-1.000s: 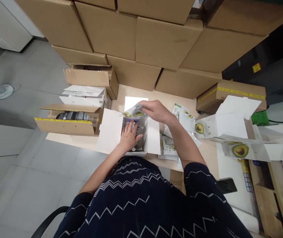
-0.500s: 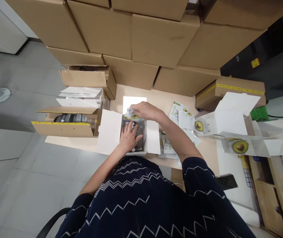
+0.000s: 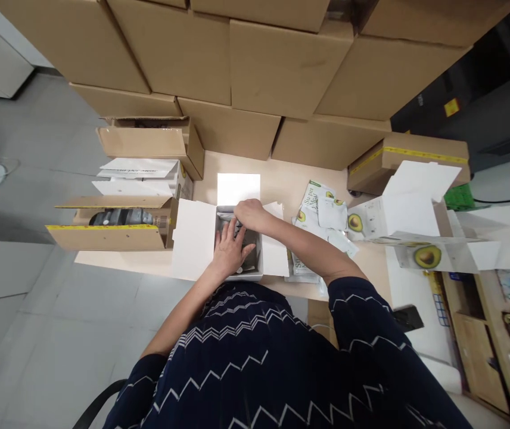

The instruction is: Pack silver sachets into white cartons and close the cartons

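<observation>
Head view: nearest, at the bottom of the frame, is your dark zigzag-patterned top (image 3: 237,357). Just above it, at the centre, your left hand (image 3: 229,251) lies over grey packs (image 3: 250,260) inside an open white box (image 3: 195,238), its fingers spread apart. The box stands on the desk (image 3: 297,173) with its flaps folded outward. Your right hand (image 3: 250,213) reaches across to the box's far end, fingers curled downward; you cannot tell from here whether they grip anything. Right of centre, printed pouches (image 3: 314,205) lie overlapping near the box. An avocado-printed box (image 3: 411,208) with open flaps is at the right, and at the left an open cardboard box (image 3: 103,239) holds dark packs (image 3: 121,217). Farthest off, brown cartons (image 3: 282,68) are stacked across the top of the frame.
</observation>
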`<state>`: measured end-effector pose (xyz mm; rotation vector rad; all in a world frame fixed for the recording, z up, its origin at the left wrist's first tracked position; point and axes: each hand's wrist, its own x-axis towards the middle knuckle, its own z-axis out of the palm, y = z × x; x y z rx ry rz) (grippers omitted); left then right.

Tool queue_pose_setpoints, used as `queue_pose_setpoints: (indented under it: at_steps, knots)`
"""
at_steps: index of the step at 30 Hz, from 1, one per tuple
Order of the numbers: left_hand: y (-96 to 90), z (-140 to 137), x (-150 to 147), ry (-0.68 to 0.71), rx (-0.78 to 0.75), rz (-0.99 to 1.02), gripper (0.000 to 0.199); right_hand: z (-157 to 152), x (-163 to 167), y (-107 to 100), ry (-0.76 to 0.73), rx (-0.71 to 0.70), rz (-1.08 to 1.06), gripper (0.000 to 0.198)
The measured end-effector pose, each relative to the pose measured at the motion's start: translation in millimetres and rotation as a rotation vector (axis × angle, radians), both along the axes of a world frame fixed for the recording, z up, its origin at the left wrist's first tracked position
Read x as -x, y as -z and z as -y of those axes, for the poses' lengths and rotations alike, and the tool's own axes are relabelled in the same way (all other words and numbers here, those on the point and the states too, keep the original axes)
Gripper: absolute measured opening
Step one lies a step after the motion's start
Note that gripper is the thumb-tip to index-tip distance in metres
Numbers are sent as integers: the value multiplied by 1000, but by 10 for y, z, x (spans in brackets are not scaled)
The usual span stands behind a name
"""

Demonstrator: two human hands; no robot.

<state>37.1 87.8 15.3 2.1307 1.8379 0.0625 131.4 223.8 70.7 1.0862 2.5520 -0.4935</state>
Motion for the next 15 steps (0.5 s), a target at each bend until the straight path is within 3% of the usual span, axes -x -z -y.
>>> queue_pose_setpoints:
  at_steps: [6, 11, 13, 15]
  knots:
    - [-31, -29, 1, 7, -8, 13, 63, 18, 84, 210, 31, -21, 14, 23]
    - [-28, -39, 2, 12, -4, 7, 63, -31, -13, 127, 4, 54, -10, 19]
    - [-23, -32, 6, 12, -4, 8, 63, -98, -191, 29, 39, 120, -168, 19]
    - [-20, -22, 7, 7, -3, 12, 63, -213, -498, -27, 217, 84, -446, 27]
